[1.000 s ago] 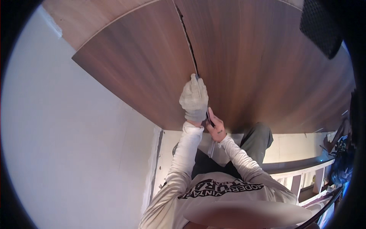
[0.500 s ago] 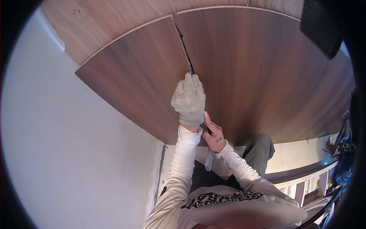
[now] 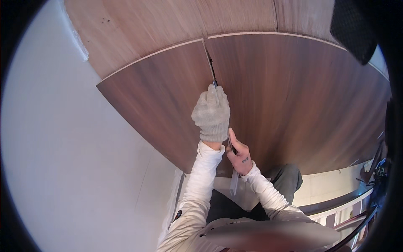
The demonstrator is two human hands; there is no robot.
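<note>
A long thin trim strip [image 3: 234,184], pale at its lower end, runs up along a narrow gap [image 3: 207,50] between two dark brown wood-grain panels. My left hand [image 3: 213,112], in a grey knit glove, is closed over the strip at the gap, its back toward me. A small dark, bluish piece shows at its fingertips; its kind is unclear. Just below, my bare right hand [image 3: 240,156] grips the strip, thumb stretched upward along it. The left panel [image 3: 155,92] and the right panel [image 3: 289,101] lie on either side. The glove hides the strip's middle.
Beyond the panels' pale far edge is lighter plywood [image 3: 159,21]. A smooth pale wall [image 3: 84,138] fills the left side. A black mesh object [image 3: 354,31] hangs at the upper right. A white railing [image 3: 340,206] stands at the lower right, near my bent knee [image 3: 287,176].
The view has shifted, so the panels and gap sit lower, with more plywood showing. My left hand is nearer the gap's far end; both hands keep their hold.
</note>
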